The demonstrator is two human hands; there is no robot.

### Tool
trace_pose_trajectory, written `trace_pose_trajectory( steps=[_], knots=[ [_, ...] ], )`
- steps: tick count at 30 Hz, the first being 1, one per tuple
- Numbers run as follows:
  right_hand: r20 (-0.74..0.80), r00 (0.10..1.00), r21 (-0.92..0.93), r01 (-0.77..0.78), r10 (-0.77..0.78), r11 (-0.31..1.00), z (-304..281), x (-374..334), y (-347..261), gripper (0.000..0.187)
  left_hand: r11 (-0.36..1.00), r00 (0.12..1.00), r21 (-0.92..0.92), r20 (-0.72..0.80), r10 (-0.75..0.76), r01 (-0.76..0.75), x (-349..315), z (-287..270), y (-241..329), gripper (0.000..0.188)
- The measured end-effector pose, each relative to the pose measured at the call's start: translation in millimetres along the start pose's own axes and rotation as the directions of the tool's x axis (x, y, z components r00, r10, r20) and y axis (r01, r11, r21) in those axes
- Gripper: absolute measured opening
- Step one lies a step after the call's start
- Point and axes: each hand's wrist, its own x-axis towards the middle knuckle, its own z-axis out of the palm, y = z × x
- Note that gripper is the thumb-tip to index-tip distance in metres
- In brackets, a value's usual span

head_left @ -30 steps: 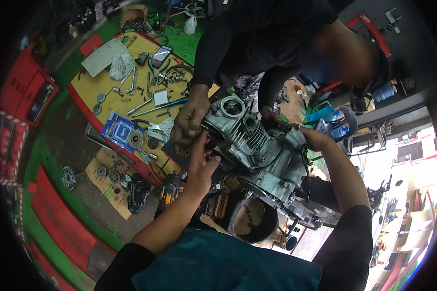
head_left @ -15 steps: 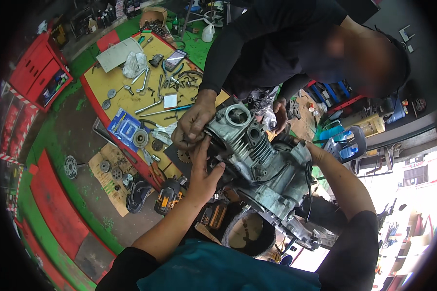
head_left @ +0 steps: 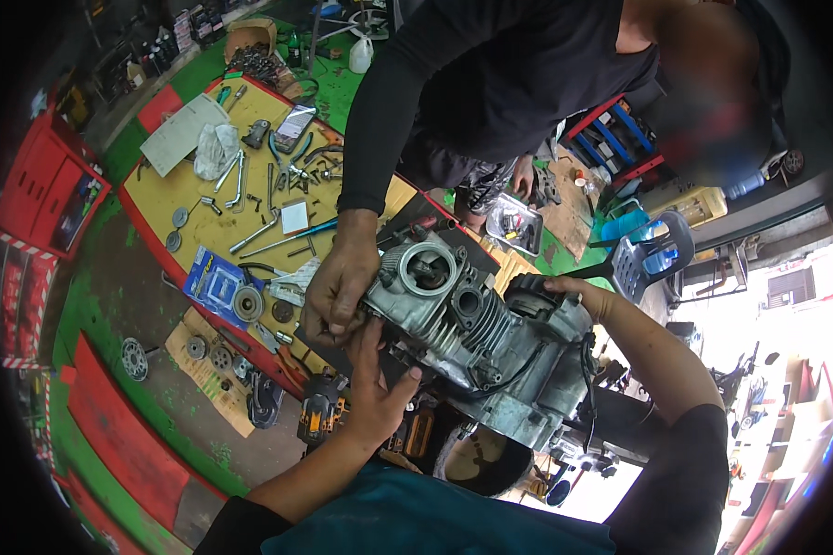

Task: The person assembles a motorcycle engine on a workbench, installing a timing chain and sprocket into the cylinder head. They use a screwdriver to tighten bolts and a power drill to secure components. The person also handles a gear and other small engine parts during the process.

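Observation:
A grey motorcycle engine (head_left: 514, 370) with a finned cylinder stands tilted in front of me. My right hand (head_left: 578, 298) curls over its far right side, fingers at a round dark wheel-like part (head_left: 534, 301). My left hand (head_left: 378, 393) is at the cylinder head's left side, fingers stretched upward and thumb apart. Its fingertips reach under a co-worker's hand (head_left: 342, 287), whose fingers are bent against the same side of the head. Whatever lies between those fingertips is hidden. The round opening (head_left: 428, 268) of the head faces up.
Left of the engine, a yellow-topped table (head_left: 180, 264) carries wrenches, pliers, a phone (head_left: 294, 128) and a blue package (head_left: 215, 285). A power tool (head_left: 319, 407) and a round container (head_left: 481, 455) are below. A metal tray (head_left: 515, 225) lies beyond the engine, near the co-worker.
My view has shifted, so the table appears further left. The co-worker leans back a little, and a metal tray beside them has come into sight. Both my hands stay at the engine.

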Motion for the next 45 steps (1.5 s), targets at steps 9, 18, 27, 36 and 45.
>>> trace_pose_trajectory(
  steps=[9,18,27,36,45],
  knots=[
    [-0.081,0.99,-0.066,-0.121,0.115,0.99,7,6,-17,0.062,1.0,1.0,0.006,-0.025,0.005,-0.004,-5,-3,1,0.089],
    [-0.128,0.986,-0.159,-0.125,0.105,0.979,12,7,-23,0.064,0.999,0.999,-0.015,-0.022,-0.043,0.043,4,-2,23,0.082],
    [-0.126,0.991,-0.023,-0.038,0.035,0.999,-28,12,5,0.075,0.993,1.0,0.112,-0.014,-0.021,0.022,2,-7,18,0.081],
    [0.131,0.976,-0.006,0.178,-0.176,0.984,-22,11,26,0.095,0.992,1.0,0.127,-0.012,-0.014,0.015,2,-8,16,0.083],
    [-0.079,0.997,-0.017,-0.027,0.026,1.0,-12,-4,8,0.066,0.996,0.998,0.056,-0.018,-0.066,0.067,6,-9,23,0.086]
  ],
)
